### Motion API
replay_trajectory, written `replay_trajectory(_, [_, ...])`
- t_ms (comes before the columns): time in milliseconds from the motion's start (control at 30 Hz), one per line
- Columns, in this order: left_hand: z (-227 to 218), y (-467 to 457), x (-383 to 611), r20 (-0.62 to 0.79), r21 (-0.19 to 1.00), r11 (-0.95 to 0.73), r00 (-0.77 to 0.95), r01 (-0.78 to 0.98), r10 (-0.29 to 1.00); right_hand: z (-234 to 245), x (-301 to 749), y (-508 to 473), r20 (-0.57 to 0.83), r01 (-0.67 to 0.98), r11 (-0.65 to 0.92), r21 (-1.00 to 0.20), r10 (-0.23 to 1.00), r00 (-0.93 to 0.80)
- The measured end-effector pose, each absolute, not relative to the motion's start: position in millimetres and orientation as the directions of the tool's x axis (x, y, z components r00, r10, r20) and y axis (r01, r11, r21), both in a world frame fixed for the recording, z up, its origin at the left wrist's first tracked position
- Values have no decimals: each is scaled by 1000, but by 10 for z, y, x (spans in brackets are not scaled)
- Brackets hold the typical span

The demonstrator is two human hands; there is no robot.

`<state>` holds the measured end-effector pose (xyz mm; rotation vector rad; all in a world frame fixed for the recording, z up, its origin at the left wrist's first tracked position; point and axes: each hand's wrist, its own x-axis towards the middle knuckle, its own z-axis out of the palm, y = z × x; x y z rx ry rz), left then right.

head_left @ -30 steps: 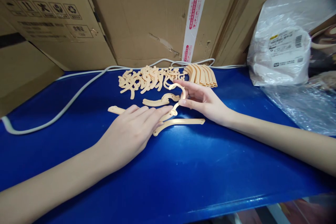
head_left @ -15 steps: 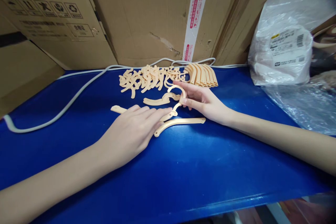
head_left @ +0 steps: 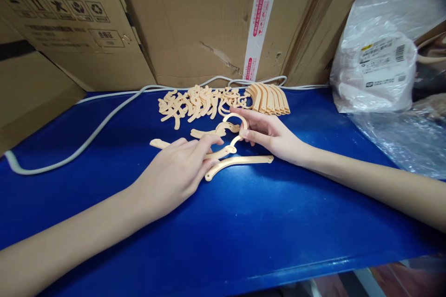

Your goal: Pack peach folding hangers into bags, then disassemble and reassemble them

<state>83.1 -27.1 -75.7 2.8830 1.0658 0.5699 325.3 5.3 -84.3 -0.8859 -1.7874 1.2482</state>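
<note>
My left hand [head_left: 181, 167] is closed around a cream plastic hanger arm [head_left: 159, 144], whose far end sticks out to the left. Between the fingers and thumb of my right hand [head_left: 266, 132] is a curved hanger hook [head_left: 244, 123]. The hook's lower end meets the arm's right end at a rounded joint [head_left: 230, 149]. Just below lies another hanger arm [head_left: 240, 161], loose on the blue table, close to my left thumb. Behind the hook rest a few more curved pieces [head_left: 205, 132], partly overlapped by it.
A heap of loose hanger pieces [head_left: 198, 102] lies at the back, beside a neat row of hanger arms [head_left: 270, 99]. A white cable [head_left: 114, 123] runs along the left and back. Cardboard boxes [head_left: 195, 23] wall the rear; a plastic-wrapped package [head_left: 379, 69] stands at right.
My left index finger has lifted off the joint and drawn back left, uncovering the hook's end and the arm. My right hand keeps its hold on the hook.
</note>
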Motion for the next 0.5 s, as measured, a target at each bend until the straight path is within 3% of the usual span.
replay_trajectory(333, [-735, -272, 835, 195, 295, -681, 656, 670, 729, -869, 3263, 28, 308, 249, 470, -847, 814, -492])
replay_trajectory(500, [-722, -267, 836, 196, 257, -711, 685, 654, 701, -871, 3257, -7, 320, 278, 487, -828, 818, -478])
